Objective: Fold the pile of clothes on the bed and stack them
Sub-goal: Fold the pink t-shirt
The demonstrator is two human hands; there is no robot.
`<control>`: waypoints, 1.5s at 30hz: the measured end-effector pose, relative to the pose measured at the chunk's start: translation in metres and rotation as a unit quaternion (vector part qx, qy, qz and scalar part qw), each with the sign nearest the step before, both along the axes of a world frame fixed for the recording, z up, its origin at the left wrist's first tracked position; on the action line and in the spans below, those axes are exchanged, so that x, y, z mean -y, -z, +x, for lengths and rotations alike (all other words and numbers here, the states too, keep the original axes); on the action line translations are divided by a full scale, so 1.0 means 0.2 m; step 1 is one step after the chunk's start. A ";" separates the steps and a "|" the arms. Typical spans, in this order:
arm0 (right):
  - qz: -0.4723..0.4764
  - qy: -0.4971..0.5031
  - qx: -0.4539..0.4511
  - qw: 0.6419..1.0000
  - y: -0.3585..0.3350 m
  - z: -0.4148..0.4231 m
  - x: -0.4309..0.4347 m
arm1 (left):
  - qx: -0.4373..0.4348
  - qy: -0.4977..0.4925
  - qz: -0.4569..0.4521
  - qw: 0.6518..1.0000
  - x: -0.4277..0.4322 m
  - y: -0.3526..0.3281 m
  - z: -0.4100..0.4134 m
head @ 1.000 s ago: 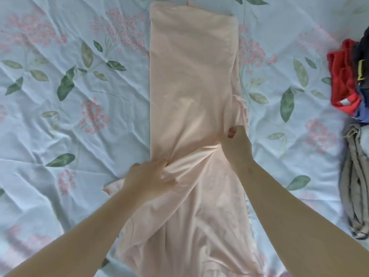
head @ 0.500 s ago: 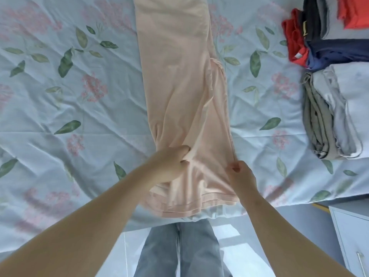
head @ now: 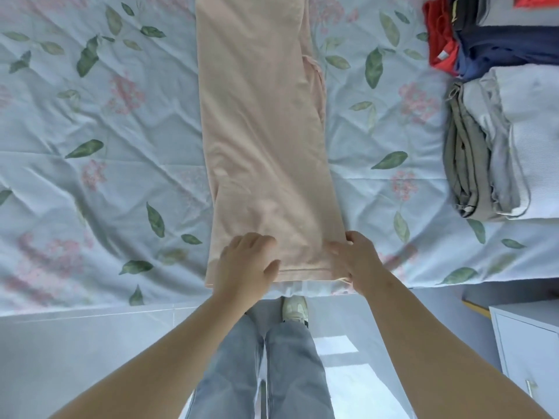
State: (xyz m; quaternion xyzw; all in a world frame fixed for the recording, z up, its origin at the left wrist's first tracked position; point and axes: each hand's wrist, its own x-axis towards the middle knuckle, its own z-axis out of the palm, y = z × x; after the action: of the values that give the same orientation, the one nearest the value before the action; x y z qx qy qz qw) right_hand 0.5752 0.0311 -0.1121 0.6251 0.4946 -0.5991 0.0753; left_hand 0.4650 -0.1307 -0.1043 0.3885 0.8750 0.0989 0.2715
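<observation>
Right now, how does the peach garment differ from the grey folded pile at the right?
1. The garment lies as one long, flat strip; the pile is compact, with several layers stacked.
2. The garment is peach; the pile is grey, olive and white.
3. The left hand presses the garment and the right hand grips its edge; nothing touches the pile.
Both lie on the floral sheet.

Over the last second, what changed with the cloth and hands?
The left hand and right hand slid down the peach garment from its bunched middle to the near hem; the left let go and presses flat. Bunching is smoothed out. The folded stacks stayed put.
</observation>
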 end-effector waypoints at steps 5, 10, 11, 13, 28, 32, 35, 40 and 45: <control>-0.125 0.133 -0.104 0.978 -0.08 0.01 -0.08 | -0.069 0.027 -0.039 0.996 0.33 0.11 -0.03; -0.253 0.175 -0.185 0.933 -0.19 -0.02 -0.13 | -0.033 -0.153 0.057 0.986 0.35 0.09 -0.05; -0.244 0.166 -0.184 0.938 -0.18 -0.03 -0.14 | 0.010 -0.219 0.072 0.973 0.35 0.09 -0.05; -0.212 0.145 -0.163 0.952 -0.16 -0.04 -0.15 | 0.032 -0.309 0.090 0.946 0.33 0.06 -0.06; -0.126 0.140 -0.141 0.972 -0.13 -0.05 -0.17 | 0.103 -0.427 0.068 0.896 0.32 0.02 -0.06; 0.096 -0.137 -0.006 0.986 -0.03 0.06 -0.07 | 0.053 -0.381 0.010 0.923 0.42 0.02 -0.03; 0.134 -0.190 0.037 0.972 0.03 0.15 0.02 | 0.057 -0.356 -0.023 0.932 0.44 0.06 -0.03; 0.159 -0.197 0.071 0.965 0.07 0.15 0.04 | 0.066 -0.250 -0.005 0.966 0.47 0.04 -0.04; 0.118 -0.192 0.046 0.973 0.04 0.18 0.04 | 0.123 -0.180 -0.043 0.975 0.57 0.02 -0.11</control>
State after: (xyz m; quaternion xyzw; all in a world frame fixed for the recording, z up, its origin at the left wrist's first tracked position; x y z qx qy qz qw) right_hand 0.6107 0.0238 -0.1201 0.5500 0.6683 -0.4817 0.1371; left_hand 0.4436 -0.2441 -0.1080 0.1979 0.8939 0.1551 0.3711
